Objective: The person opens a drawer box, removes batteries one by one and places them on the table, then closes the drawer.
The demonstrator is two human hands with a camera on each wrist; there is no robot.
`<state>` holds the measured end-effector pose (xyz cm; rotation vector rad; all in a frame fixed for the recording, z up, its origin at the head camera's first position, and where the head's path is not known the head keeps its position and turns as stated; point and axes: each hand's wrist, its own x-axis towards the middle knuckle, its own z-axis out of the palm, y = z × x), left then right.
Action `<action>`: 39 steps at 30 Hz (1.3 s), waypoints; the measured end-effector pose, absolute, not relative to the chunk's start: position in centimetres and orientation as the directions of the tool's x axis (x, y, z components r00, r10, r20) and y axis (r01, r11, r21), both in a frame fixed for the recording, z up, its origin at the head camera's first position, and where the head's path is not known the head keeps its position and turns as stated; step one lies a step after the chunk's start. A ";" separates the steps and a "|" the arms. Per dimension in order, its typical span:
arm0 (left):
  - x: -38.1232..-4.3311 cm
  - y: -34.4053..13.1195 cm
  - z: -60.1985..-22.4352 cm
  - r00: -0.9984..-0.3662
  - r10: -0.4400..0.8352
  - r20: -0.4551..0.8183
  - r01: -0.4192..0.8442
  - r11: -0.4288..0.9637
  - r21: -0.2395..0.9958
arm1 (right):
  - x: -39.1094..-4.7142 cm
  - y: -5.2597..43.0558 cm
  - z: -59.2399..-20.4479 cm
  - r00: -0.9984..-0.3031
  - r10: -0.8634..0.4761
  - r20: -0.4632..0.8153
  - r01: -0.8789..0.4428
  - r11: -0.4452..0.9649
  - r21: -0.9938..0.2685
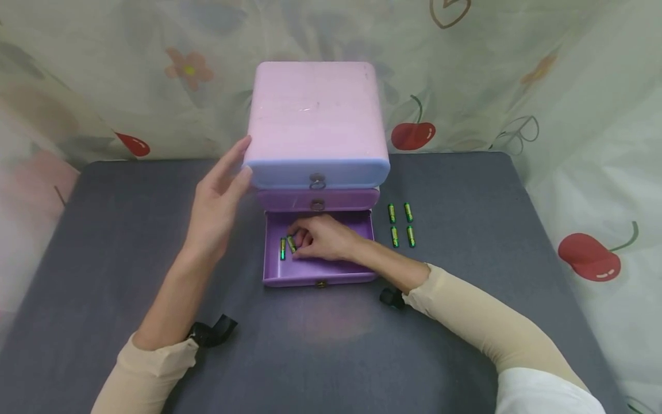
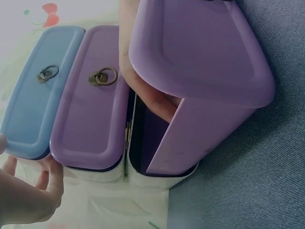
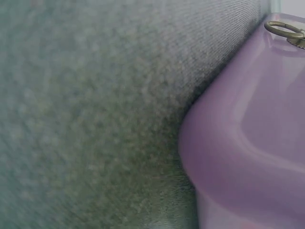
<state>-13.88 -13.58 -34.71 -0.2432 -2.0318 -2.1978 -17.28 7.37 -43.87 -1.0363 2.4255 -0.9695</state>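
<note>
A small drawer cabinet (image 1: pixel 315 109) with a pink top stands with its bottom purple drawer (image 1: pixel 336 278) pulled out. My right hand (image 1: pixel 326 237) reaches into that drawer and pinches a green battery (image 1: pixel 291 244) between thumb and fingers. Beside it, another green battery (image 1: pixel 283 249) lies on the drawer floor. My left hand (image 1: pixel 214 210) touches the cabinet's left side near the front corner, fingers extended. In the left wrist view, this left hand (image 2: pixel 33 191) is by the blue top drawer (image 2: pixel 43 95). The right wrist view shows only the purple drawer front (image 3: pixel 248 143) and table cloth.
Several green batteries (image 1: pixel 395 236) stand in two rows on the grey table (image 1: pixel 320 345), right of the open drawer. The middle purple drawer (image 1: pixel 289 200) is closed, with a ring pull. A patterned curtain (image 1: pixel 155 109) hangs behind the table.
</note>
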 end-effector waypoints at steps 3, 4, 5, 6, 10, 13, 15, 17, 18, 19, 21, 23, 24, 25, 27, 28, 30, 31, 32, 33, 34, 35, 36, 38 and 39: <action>-13.9 -13.6 -34.7 -0.978 0.016 0.210 0.208 -0.077 0.975 | -17.2 7.6 -43.8 -0.680 -0.732 -0.034 -0.492 0.491 -0.719; -13.9 -13.6 -34.7 -0.977 0.019 0.210 0.208 -0.079 0.975 | -17.2 7.7 -43.8 -0.681 -0.731 -0.033 -0.485 0.485 -0.728; -13.9 -13.6 -34.7 -0.977 0.020 0.211 0.209 -0.078 0.975 | -17.1 7.8 -43.7 -0.682 -0.731 -0.032 -0.477 0.478 -0.737; -13.9 -13.6 -34.7 -0.977 0.021 0.213 0.210 -0.079 0.974 | -17.1 7.8 -43.6 -0.683 -0.729 -0.033 -0.470 0.474 -0.745; -13.9 -13.7 -34.6 -0.976 0.020 0.218 0.215 -0.089 0.973 | -16.8 8.1 -43.2 -0.694 -0.719 -0.046 -0.422 0.457 -0.783; -13.9 -13.7 -34.6 -0.976 0.021 0.215 0.212 -0.088 0.973 | -16.5 8.4 -42.8 -0.704 -0.708 -0.052 -0.396 0.452 -0.799; -13.9 -13.7 -34.6 -0.977 0.024 0.211 0.208 -0.090 0.974 | -16.3 8.5 -42.5 -0.708 -0.704 -0.051 -0.388 0.448 -0.806; -14.0 -13.7 -34.5 -0.978 0.026 0.206 0.203 -0.088 0.975 | -16.1 8.7 -42.3 -0.712 -0.700 -0.051 -0.385 0.450 -0.806; -14.0 -13.7 -34.5 -0.978 0.027 0.207 0.204 -0.090 0.975 | -16.0 8.8 -42.2 -0.714 -0.698 -0.054 -0.381 0.451 -0.807; -14.0 -13.7 -34.6 -0.978 0.029 0.207 0.204 -0.090 0.975 | -15.9 8.9 -42.2 -0.714 -0.698 -0.056 -0.377 0.451 -0.809; -14.0 -13.7 -34.6 -0.976 0.031 0.215 0.212 -0.087 0.973 | -15.7 9.2 -41.9 -0.719 -0.692 -0.063 -0.369 0.457 -0.809; -13.9 -13.8 -34.7 -0.974 0.035 0.223 0.219 -0.082 0.972 | -15.4 9.5 -41.7 -0.723 -0.688 -0.067 -0.362 0.459 -0.811; -13.9 -13.8 -34.7 -0.973 0.036 0.226 0.223 -0.082 0.971 | -15.3 9.6 -41.6 -0.725 -0.685 -0.067 -0.360 0.461 -0.811; -13.9 -13.8 -34.7 -0.973 0.037 0.229 0.226 -0.082 0.971 | -15.2 9.8 -41.5 -0.729 -0.681 -0.066 -0.357 0.462 -0.812; -14.0 -13.8 -34.8 -0.971 0.037 0.234 0.230 -0.086 0.969 | -15.0 10.2 -41.4 -0.737 -0.674 -0.058 -0.359 0.462 -0.811; -14.0 -13.8 -34.8 -0.972 0.036 0.234 0.230 -0.091 0.969 | -15.0 10.4 -41.3 -0.740 -0.671 -0.054 -0.357 0.459 -0.813; -14.1 -13.8 -34.8 -0.971 0.033 0.235 0.231 -0.102 0.968 | -14.8 10.8 -41.2 -0.746 -0.665 -0.049 -0.349 0.452 -0.821; -14.1 -13.8 -34.7 -0.971 0.031 0.236 0.232 -0.106 0.967 | -14.8 11.0 -41.1 -0.749 -0.661 -0.047 -0.345 0.448 -0.825; -14.1 -13.8 -34.7 -0.972 0.029 0.234 0.230 -0.107 0.967 | -14.8 11.2 -41.1 -0.750 -0.660 -0.043 -0.344 0.445 -0.827; -14.1 -13.8 -34.7 -0.972 0.028 0.232 0.228 -0.107 0.968 | -14.8 11.4 -41.1 -0.752 -0.658 -0.041 -0.340 0.441 -0.831; -14.1 -13.9 -34.7 -0.973 0.027 0.230 0.226 -0.108 0.968 | -14.7 11.5 -41.1 -0.753 -0.656 -0.038 -0.340 0.439 -0.831; -14.1 -13.9 -34.7 -0.973 0.024 0.229 0.225 -0.108 0.968 | -14.7 11.7 -41.0 -0.755 -0.654 -0.036 -0.341 0.439 -0.831; -14.2 -13.9 -34.7 -0.973 0.023 0.229 0.225 -0.110 0.968 | -14.7 11.9 -41.0 -0.759 -0.651 -0.033 -0.344 0.444 -0.828; -14.2 -14.0 -34.8 -0.974 0.020 0.227 0.223 -0.114 0.968 | -14.5 12.3 -41.0 -0.764 -0.644 -0.034 -0.345 0.452 -0.823; -14.2 -14.0 -34.9 -0.973 0.020 0.229 0.225 -0.116 0.967 | -14.5 12.5 -40.9 -0.768 -0.640 -0.036 -0.342 0.457 -0.821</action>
